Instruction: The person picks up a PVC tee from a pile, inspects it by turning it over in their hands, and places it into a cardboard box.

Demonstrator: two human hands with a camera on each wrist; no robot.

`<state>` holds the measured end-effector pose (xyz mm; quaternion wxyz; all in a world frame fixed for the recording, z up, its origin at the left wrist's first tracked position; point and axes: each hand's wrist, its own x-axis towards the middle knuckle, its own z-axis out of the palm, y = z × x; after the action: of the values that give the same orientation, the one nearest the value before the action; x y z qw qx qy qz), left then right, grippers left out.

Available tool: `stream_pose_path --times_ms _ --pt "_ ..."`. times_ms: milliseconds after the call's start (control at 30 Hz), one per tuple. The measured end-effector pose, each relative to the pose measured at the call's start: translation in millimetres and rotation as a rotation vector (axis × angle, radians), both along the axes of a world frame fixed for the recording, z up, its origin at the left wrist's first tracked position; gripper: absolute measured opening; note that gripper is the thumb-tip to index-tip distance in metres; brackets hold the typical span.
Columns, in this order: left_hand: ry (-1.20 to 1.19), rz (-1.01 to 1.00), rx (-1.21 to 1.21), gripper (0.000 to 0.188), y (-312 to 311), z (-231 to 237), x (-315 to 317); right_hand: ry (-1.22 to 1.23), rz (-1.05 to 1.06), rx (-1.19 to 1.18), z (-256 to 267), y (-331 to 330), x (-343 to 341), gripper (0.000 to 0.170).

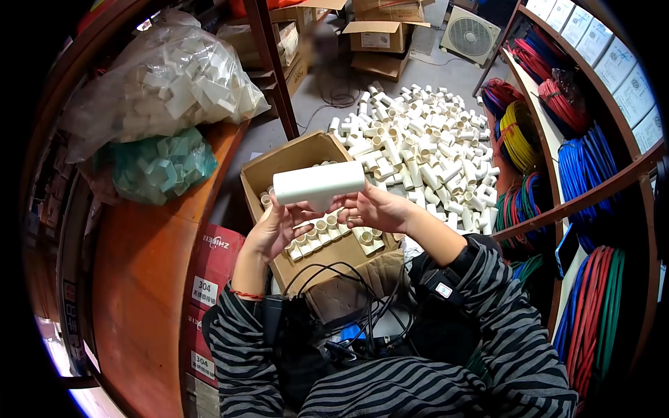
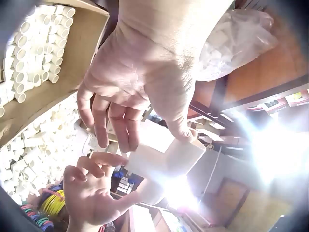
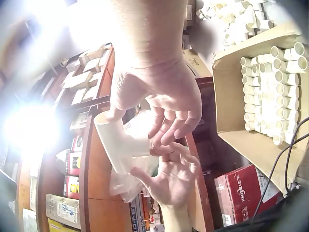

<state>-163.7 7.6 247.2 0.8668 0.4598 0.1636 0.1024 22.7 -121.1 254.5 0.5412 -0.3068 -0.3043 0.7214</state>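
Note:
A large white T-shaped pipe fitting (image 1: pixel 317 182) is held up above an open cardboard box, its long tube lying roughly crosswise. My left hand (image 1: pixel 268 230) supports its left end, with the thumb on the tube in the left wrist view. At the other end my right hand (image 1: pixel 380 209) has its thumb against the fitting (image 3: pixel 116 140), as the right wrist view shows. The fingers of both hands bend loosely near the short branch. Beneath, the cardboard box (image 1: pixel 279 157) contains rows of smaller white fittings (image 1: pixel 320 230).
Many loose white fittings (image 1: pixel 425 139) cover the floor beyond the box. Bags of fittings (image 1: pixel 174 83) rest on the orange-brown table (image 1: pixel 139 279) at left. Coiled cables (image 1: pixel 585 167) fill the right shelves. Black cords (image 1: pixel 348 272) cross near my lap.

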Motion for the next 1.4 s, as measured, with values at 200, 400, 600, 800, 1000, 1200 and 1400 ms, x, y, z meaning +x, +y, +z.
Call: stream_pose_path --times_ms 200,400,600,800,1000,1200,1400 --pt "0.013 -0.025 0.035 0.07 -6 6 2 -0.041 -0.015 -0.059 4 0 0 0.066" --pt "0.059 -0.032 0.06 0.073 -9 10 2 -0.09 -0.033 -0.099 9 0 -2 0.069" --pt "0.076 -0.062 0.054 0.075 -9 9 2 -0.086 -0.041 -0.128 5 3 -1 0.072" --pt "0.136 -0.091 0.025 0.074 -8 11 0 -0.125 -0.015 -0.128 2 5 1 0.074" --pt "0.185 -0.098 0.016 0.072 -10 16 -1 -0.183 -0.002 -0.169 9 3 -1 0.074" --pt "0.193 -0.127 -0.01 0.068 -10 14 -2 -0.171 0.043 -0.177 3 4 4 0.081" --pt "0.215 -0.135 -0.036 0.066 -10 14 -4 -0.199 0.052 -0.202 2 4 5 0.079"
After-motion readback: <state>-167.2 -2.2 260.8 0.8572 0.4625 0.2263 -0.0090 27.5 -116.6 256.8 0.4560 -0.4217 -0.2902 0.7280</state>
